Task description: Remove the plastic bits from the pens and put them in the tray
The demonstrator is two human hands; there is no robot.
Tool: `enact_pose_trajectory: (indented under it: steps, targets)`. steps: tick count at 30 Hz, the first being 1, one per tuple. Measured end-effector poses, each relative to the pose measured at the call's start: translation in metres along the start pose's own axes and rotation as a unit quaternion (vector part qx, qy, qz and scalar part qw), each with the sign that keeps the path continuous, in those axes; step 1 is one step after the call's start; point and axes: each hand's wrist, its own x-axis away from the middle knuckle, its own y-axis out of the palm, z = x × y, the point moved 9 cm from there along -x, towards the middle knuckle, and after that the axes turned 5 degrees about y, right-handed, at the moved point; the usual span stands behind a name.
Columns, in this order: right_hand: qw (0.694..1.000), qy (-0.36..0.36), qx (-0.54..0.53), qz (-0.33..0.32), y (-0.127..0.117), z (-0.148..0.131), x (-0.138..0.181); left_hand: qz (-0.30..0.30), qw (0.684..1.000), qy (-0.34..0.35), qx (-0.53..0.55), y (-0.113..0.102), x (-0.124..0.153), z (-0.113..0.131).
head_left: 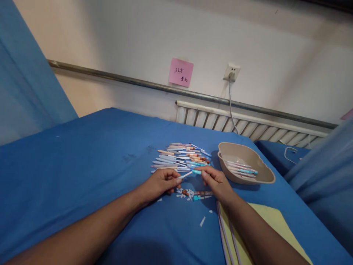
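Observation:
Between my hands is a slim pen, with a white rod (pixel 187 174) on the left and a teal barrel piece (pixel 196 172) on the right. My left hand (pixel 163 181) pinches the white end between thumb and fingers. My right hand (pixel 216 181) is closed on the teal end; whether the two parts are joined is too small to tell. Just beyond my hands lie several pen parts in rows (pixel 179 158), blue, pink and brown. Small white tips and caps (pixel 189 194) lie in a pile below my hands, with a teal piece (pixel 197 198) beside them.
A beige tray (pixel 266 176) holding several pens stands at the right. A folded yellow cloth (pixel 271 217) lies under my right forearm. Blue fabric (pixel 91 154) covers the surface. Behind it are a radiator (pixel 202 117), a metal rail (pixel 138 82) and a plugged-in cable (pixel 230 99).

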Motion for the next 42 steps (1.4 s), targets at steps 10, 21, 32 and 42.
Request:
enact_pose_trajectory:
  steps: [10,21,32,42]
  targets:
    - [0.999,0.032,-0.03,0.018,-0.005,0.0041,-0.0004,-0.009,1.0,-0.009,-0.025,0.0014,0.0011,-0.0002]
    - [0.999,0.027,-0.011,0.03,-0.0081,0.0013,0.0018,-0.027,0.998,-0.004,-0.062,0.0043,0.0031,0.0004]
    - [0.999,0.009,0.025,0.031,-0.0061,-0.001,0.0022,-0.027,0.998,-0.001,-0.062,0.0046,0.0028,0.0003]
    - [0.999,0.021,0.003,0.029,-0.0062,-0.0013,0.0023,-0.03,0.997,-0.001,-0.065,0.0057,0.0034,0.0011]
